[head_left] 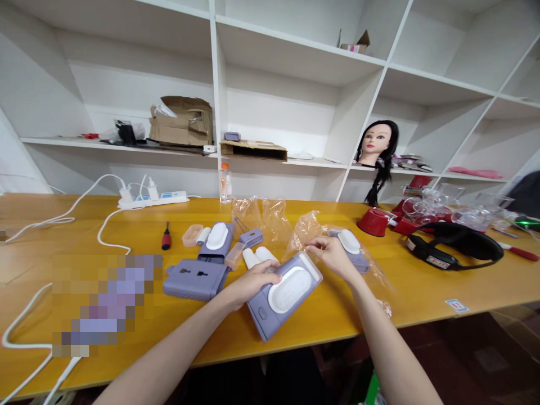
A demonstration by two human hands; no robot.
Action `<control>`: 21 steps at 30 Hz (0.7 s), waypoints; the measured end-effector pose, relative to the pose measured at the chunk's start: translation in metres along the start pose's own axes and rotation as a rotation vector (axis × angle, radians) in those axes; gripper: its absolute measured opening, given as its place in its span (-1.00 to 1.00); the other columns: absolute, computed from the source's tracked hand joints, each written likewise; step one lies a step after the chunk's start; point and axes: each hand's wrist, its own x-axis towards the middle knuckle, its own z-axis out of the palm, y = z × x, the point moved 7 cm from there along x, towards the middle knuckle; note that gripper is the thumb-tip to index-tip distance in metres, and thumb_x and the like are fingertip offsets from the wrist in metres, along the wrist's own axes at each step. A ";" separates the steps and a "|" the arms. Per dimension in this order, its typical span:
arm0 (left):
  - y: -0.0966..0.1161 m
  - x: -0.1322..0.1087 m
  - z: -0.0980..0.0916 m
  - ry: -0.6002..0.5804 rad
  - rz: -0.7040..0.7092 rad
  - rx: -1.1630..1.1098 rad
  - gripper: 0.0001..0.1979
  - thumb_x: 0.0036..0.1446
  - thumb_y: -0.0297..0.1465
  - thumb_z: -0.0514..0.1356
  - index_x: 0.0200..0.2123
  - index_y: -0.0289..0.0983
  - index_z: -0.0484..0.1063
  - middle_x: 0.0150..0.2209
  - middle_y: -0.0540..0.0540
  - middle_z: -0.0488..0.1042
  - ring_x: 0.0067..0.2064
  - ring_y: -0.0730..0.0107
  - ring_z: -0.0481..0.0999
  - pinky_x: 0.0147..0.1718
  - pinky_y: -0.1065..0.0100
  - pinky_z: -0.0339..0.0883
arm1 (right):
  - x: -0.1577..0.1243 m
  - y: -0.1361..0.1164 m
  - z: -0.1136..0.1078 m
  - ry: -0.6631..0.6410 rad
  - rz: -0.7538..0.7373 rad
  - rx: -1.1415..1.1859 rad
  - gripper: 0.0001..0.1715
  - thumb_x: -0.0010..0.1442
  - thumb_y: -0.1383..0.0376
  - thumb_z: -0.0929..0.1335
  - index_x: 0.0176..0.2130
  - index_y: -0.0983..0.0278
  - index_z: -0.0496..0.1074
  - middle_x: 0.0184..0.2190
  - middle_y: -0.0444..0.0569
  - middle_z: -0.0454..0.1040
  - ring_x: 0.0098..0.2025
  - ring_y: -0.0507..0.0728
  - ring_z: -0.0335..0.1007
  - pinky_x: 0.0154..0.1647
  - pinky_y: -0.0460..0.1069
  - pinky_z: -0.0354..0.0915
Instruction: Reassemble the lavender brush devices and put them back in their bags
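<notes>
My left hand (257,282) is closed on the near-left edge of a lavender plastic case (264,312), thumb on its face. The case is tilted above the table and has a raised white oval panel (291,289) and a small oval button. At its far right corner my right hand (329,253) pinches with thumb and forefinger; whatever is between them is too small to make out. A crumpled clear plastic bag (310,225) lies just behind those fingertips. White rounded pieces (257,256) lie beyond my left hand. Another lavender case with a white oval (349,241) rests under my right wrist.
More lavender parts (194,278) lie to the left, near a red-handled screwdriver (166,239). A power strip (158,198) with white cables stands at the back left. A black headset (453,247) and red items (373,221) occupy the right. White shelves (295,39) rise behind.
</notes>
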 end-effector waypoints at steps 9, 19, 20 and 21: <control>0.004 -0.001 -0.006 0.079 -0.007 -0.116 -0.28 -0.13 -0.34 0.20 0.17 -0.27 0.16 0.02 -0.17 0.39 -0.17 0.26 0.43 -0.30 0.38 0.21 | -0.009 -0.038 -0.014 -0.084 -0.129 -0.123 -0.78 0.04 0.42 0.25 -0.45 0.28 0.49 -0.50 -0.08 0.51 -0.46 0.06 0.38 -0.41 -0.08 0.19; 0.005 0.003 -0.014 0.130 0.051 -0.148 -0.44 -0.14 -0.38 0.22 0.03 -0.27 0.37 0.00 -0.11 0.43 -0.12 0.26 0.43 -0.27 0.41 0.22 | -0.013 -0.072 -0.015 -0.046 -0.156 -0.272 -0.78 0.07 0.44 0.23 -0.46 0.28 0.44 -0.50 -0.04 0.49 -0.45 0.07 0.35 -0.41 -0.07 0.14; 0.005 0.002 -0.013 0.126 0.054 -0.161 -0.47 -0.14 -0.40 0.23 0.00 -0.26 0.40 -0.01 -0.10 0.44 -0.13 0.28 0.43 -0.27 0.41 0.22 | -0.014 -0.077 -0.013 -0.042 -0.166 -0.249 -0.79 0.09 0.41 0.24 -0.46 0.27 0.44 -0.51 -0.05 0.48 -0.46 0.07 0.34 -0.41 -0.07 0.15; 0.006 0.002 -0.011 0.111 0.058 -0.170 -0.51 -0.14 -0.40 0.22 -0.04 -0.27 0.43 -0.07 -0.09 0.48 -0.18 0.30 0.43 -0.30 0.42 0.21 | -0.015 -0.081 -0.011 -0.045 -0.177 -0.228 -0.78 0.11 0.40 0.23 -0.45 0.26 0.44 -0.51 -0.06 0.46 -0.45 0.07 0.34 -0.41 -0.06 0.15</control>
